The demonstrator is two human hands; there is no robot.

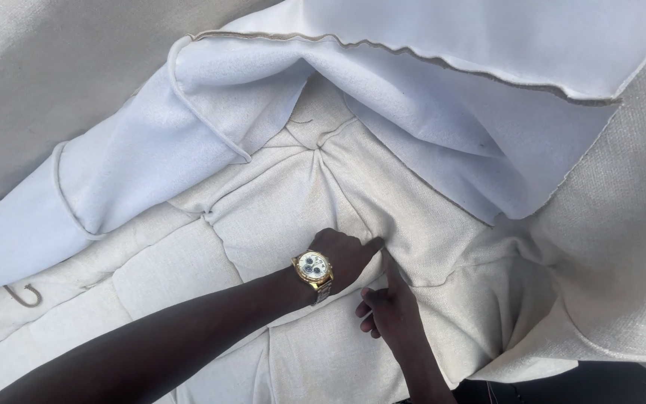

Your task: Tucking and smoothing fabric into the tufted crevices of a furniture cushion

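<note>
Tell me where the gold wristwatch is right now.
In the head view the gold wristwatch sits low, just left of centre, on the wrist of the left hand, which presses into the tufted cream upholstery.

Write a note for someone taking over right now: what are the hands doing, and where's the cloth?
Left hand, with a gold watch, is closed, knuckles pressed into a fold of the tufted cream fabric.
Right hand lies beside it, forefinger pushed into the same crease.
Loose white backing is flipped back above the tufts.
Done: pleats already meet at the dimple above the hands.
Left: the crease under the fingers looks unfinished.
</note>
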